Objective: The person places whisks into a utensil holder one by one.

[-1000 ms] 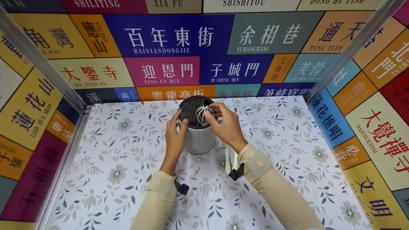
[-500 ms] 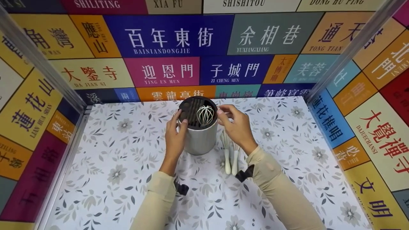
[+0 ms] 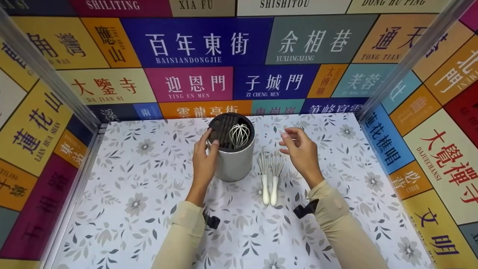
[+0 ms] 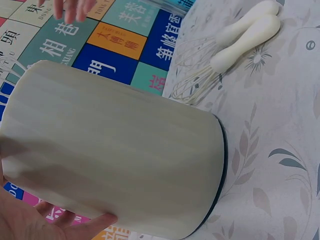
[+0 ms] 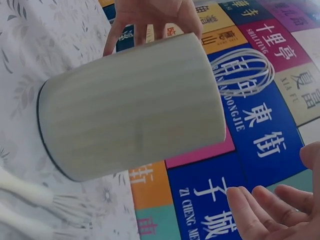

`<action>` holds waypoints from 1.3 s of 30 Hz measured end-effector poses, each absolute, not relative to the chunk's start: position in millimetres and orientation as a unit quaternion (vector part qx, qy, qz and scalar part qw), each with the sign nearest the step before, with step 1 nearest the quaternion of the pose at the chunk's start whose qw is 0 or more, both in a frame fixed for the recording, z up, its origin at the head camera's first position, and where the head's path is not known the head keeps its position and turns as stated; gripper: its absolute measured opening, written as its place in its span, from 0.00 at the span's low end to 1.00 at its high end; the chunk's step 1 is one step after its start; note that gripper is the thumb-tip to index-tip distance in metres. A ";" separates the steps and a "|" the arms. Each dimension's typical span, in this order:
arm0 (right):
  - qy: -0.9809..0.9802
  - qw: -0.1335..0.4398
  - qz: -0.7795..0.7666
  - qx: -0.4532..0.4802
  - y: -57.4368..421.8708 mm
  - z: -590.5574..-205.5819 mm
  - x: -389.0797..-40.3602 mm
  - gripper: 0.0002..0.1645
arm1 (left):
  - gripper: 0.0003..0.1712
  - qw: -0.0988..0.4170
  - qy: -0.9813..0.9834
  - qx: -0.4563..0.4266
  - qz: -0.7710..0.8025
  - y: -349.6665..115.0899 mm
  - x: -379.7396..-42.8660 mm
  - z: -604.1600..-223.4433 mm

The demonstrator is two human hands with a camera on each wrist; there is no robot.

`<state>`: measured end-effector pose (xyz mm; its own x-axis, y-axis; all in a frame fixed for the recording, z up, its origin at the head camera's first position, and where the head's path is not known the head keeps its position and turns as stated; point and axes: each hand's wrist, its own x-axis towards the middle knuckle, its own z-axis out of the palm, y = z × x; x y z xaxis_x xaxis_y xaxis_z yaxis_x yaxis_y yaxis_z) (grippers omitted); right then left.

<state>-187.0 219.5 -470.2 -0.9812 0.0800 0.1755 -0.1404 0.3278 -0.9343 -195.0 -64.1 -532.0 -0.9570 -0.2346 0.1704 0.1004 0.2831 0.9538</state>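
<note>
A grey utensil holder [image 3: 234, 164] with a black slotted insert stands upright on the table. My left hand [image 3: 204, 158] grips its left side, with thumb and fingers spread around it near the rim. The wire head of a whisk [image 3: 239, 135] sticks up from the right side of the insert; the rest of it is hidden inside. My right hand [image 3: 301, 149] is raised to the right of the holder, fingers loosely bent and holding nothing. Two more whisks with cream handles, one [image 3: 265, 183] and another [image 3: 275, 183], lie side by side between the holder and my right forearm.
A white tablecloth [image 3: 138, 231] with grey leaves and flowers covers the table. Colourful panels with printed Chinese place names form the back wall [image 3: 194, 41] and both sides. The holder stands towards the table's back edge.
My right hand has let go of the whisk in the holder and drawn away to the right, uncovering the two whisks on the table. The left hand has stayed on the holder.
</note>
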 end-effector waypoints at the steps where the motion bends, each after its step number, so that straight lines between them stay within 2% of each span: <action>1: -0.810 0.093 0.579 0.011 222.5 -473.3 -186.2 0.23 | 0.28 0.139 -0.788 0.043 -0.598 -64.2 -194.8 -532.1; 16: -0.793 0.031 0.598 -0.115 251.7 -533.7 -175.9 0.32 | 0.28 0.123 -0.794 0.051 -0.593 -64.3 -193.6 -531.8; 25: -0.781 0.002 0.607 -0.148 254.2 -564.9 -171.6 0.31 | 0.28 0.118 -0.795 0.048 -0.593 -64.7 -193.2 -530.6; 35: -0.789 -0.058 0.582 -0.188 249.5 -588.3 -166.8 0.34 | 0.28 0.117 -0.791 0.047 -0.599 -65.3 -193.9 -531.9; 39: -0.790 -0.077 0.573 -0.204 246.0 -597.8 -164.8 0.32 | 0.28 0.117 -0.792 0.048 -0.598 -65.1 -193.8 -531.7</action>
